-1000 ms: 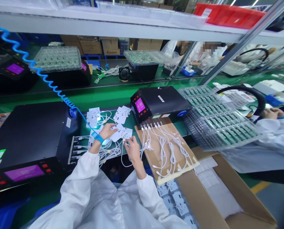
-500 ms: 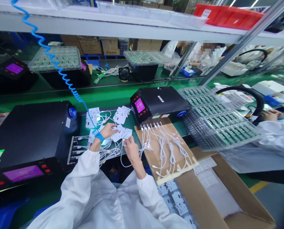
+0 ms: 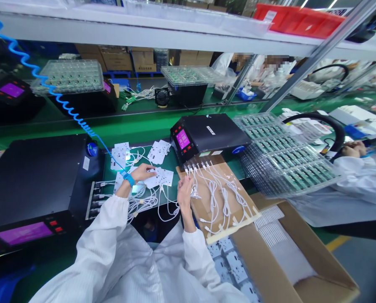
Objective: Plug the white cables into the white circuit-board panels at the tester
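My left hand [image 3: 143,173], with a blue wrist strap [image 3: 127,177], rests at the left side of some overlapping white circuit boards [image 3: 160,177]. Its thumb and fingers close on the edge of a board. To the right, my right hand [image 3: 184,191] is raised at the left edge of a cardboard sheet [image 3: 210,210]. Its fingers are pinched together on a white cable, whose end is hidden by the hand. Coiled white cables [image 3: 143,205] lie below the boards. A white plug-ended cable [image 3: 162,189] meets the lower edge of the boards.
A large black tester [image 3: 43,176] stands left, a smaller black tester [image 3: 211,136] ahead. More white boards [image 3: 159,152] lie behind. Stacked clear trays [image 3: 285,155] and an open carton [image 3: 301,252] are at right. A blue coiled cord [image 3: 68,110] crosses the left. A co-worker's hands [image 3: 353,149] show far right.
My right hand has moved right, off the boards and over to the cables by the cardboard sheet. My left hand has stayed at the boards. The view has shifted slightly.
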`<state>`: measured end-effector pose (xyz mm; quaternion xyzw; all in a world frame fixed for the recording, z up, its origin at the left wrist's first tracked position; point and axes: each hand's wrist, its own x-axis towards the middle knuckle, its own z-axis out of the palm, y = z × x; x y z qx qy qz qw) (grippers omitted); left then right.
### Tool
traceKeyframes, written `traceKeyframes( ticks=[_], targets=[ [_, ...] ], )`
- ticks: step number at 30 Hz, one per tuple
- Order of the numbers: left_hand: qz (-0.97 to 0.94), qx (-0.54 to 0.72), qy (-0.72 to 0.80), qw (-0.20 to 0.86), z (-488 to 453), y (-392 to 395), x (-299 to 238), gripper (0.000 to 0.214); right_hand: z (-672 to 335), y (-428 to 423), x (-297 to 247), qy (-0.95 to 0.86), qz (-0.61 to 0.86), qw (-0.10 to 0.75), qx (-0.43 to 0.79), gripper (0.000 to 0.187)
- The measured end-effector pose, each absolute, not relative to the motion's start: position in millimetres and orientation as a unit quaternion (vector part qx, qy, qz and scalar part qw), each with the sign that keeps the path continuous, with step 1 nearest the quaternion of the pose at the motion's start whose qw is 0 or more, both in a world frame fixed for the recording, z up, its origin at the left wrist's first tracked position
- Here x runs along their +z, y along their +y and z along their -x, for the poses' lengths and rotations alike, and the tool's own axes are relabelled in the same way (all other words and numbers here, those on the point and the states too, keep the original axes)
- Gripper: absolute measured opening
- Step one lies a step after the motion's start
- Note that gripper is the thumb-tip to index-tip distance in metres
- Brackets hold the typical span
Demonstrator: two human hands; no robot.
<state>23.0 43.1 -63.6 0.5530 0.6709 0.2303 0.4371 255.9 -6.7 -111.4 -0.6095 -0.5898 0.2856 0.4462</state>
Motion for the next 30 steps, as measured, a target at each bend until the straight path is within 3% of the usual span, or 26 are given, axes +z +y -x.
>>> traceKeyframes(
  ticks=[7, 13, 26, 30],
  targets=[
    [-0.565, 0.222, 0.664, 0.437, -22.3, 54.3, -63.1, 0.052, -251.3, 21.9, -119.0, -0.602, 0.605, 0.41, 0.322, 0.028],
    [-0.579, 0.234, 0.647, 0.437, -22.0, 55.5, -64.4, 0.039, -248.1, 31.6, -126.4, -0.628, 0.562, 0.37, 0.391, 0.019],
    [-0.573, 0.183, 0.656, 0.456, -34.6, 63.4, -68.8, 0.024, -246.8, 38.0, -133.3, -0.596, 0.48, 0.442, 0.468, 0.025],
    [-0.58, 0.178, 0.654, 0.451, -39.5, 63.8, -66.8, 0.027, -244.3, 35.8, -132.0, -0.597, 0.48, 0.437, 0.471, 0.026]
  ],
)
